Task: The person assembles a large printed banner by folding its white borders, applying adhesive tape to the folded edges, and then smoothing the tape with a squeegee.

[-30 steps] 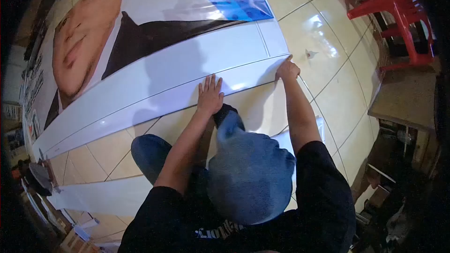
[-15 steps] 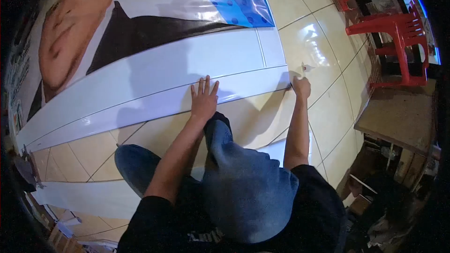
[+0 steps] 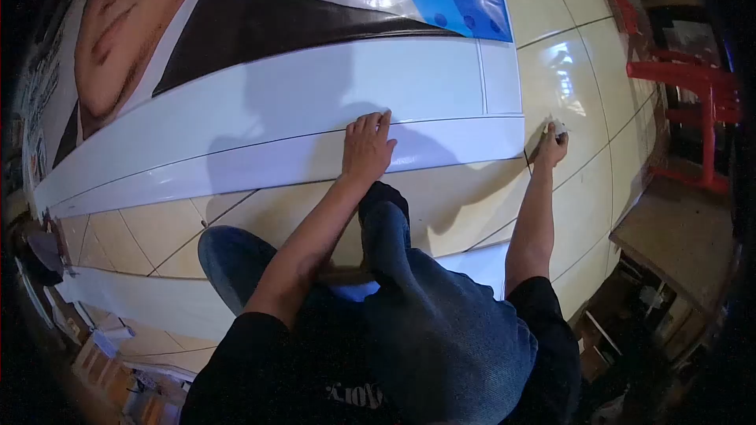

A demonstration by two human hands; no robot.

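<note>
A large printed vinyl banner (image 3: 315,83) lies on the tiled floor, with a wide white margin along its near side. Along that side runs a white edge strip (image 3: 276,164), marked off by a thin dark line. My left hand (image 3: 368,148) rests palm down on this strip, fingers together and thumb apart, holding nothing. Beyond the banner's right corner, my right hand (image 3: 554,148) is over the floor, its fingers closed on a small whitish translucent object (image 3: 557,125). The object's kind is too small to make out.
My bent knees in jeans (image 3: 441,307) are close to the banner's near edge. A white strip of material (image 3: 134,293) lies on the floor behind. At right stand a red plastic chair (image 3: 709,118) and a low wooden surface (image 3: 669,228).
My right hand has moved from the banner's corner out to the right and closed on the small whitish object. My left hand's spread fingers have come together on the strip. The view has shifted.
</note>
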